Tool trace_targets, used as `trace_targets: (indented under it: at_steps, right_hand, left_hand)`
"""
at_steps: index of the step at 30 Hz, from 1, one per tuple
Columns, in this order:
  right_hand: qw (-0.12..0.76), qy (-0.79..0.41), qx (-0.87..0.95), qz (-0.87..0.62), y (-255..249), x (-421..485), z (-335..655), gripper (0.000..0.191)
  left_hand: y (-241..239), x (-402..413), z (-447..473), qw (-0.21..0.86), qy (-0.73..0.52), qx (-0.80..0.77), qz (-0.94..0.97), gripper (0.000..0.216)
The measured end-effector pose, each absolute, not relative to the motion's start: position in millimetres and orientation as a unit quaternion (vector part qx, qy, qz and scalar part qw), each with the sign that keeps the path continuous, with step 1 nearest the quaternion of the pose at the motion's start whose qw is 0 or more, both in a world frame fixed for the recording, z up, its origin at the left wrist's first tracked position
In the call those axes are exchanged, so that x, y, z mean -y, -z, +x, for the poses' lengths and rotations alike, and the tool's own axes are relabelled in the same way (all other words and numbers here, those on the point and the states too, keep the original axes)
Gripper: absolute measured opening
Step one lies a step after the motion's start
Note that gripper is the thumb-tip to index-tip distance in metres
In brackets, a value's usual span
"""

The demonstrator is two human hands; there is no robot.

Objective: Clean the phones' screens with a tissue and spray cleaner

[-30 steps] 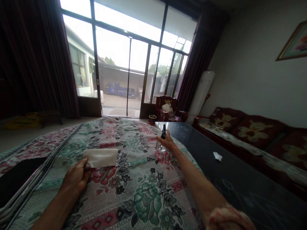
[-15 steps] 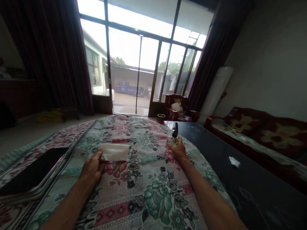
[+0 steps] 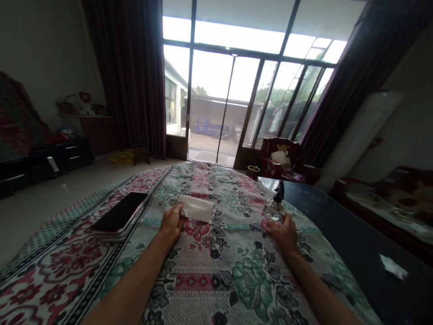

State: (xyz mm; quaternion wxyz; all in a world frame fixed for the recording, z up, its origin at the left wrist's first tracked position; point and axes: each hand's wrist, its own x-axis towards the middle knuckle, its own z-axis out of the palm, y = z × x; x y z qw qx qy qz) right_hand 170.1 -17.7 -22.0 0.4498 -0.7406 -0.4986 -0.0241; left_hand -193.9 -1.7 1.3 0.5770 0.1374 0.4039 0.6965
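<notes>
My left hand (image 3: 172, 221) pinches the left end of a folded white tissue (image 3: 198, 209), which lies over the flowered tablecloth (image 3: 203, 298). To the right stands a clear spray bottle (image 3: 273, 210) with a black trigger head, upright on the cloth. Just in front of the bottle is my right hand (image 3: 286, 232), its thumb and fingers apart and the bottle's body showing beyond them. Whether a fingertip still touches the glass is hard to see.
A stack of flat things with a glossy black top (image 3: 123, 210) lies on the left of the cloth. On the dark tabletop (image 3: 341, 221) at right rests a crumpled white tissue (image 3: 394, 267). Beyond stand a wooden armchair (image 3: 280, 158) and glass doors (image 3: 216, 108).
The view has swung left, so everything sits further right. My right hand has come off the spray bottle and drawn back towards me. My left hand keeps its hold on the tissue.
</notes>
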Motion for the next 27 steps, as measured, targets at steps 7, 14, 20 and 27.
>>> trace_targets:
  at_steps: [7, 14, 20, 27]
  right_hand:
    - [0.468, -0.018, 0.543, -0.697, 12.0, 48.7, 139.4, 0.043]
    - [0.505, -0.197, 0.568, -0.619, -3.7, 47.0, 68.9, 0.045]
    - [0.483, -0.389, 0.583, -0.525, -14.5, 40.3, 5.2, 0.060]
    - [0.448, -0.478, 0.563, -0.504, -11.2, 53.8, 5.2, 0.056]
  left_hand:
    - [2.7, 0.9, -194.9, 0.585, -0.697, -0.379, 0.170, 0.007]
    - [4.4, 1.6, -196.2, 0.618, -0.640, -0.379, 0.254, 0.012]
    - [6.2, 15.1, -186.3, 0.659, -0.519, -0.366, 0.404, 0.029]
    - [3.9, 20.9, -170.5, 0.640, -0.481, -0.372, 0.469, 0.038]
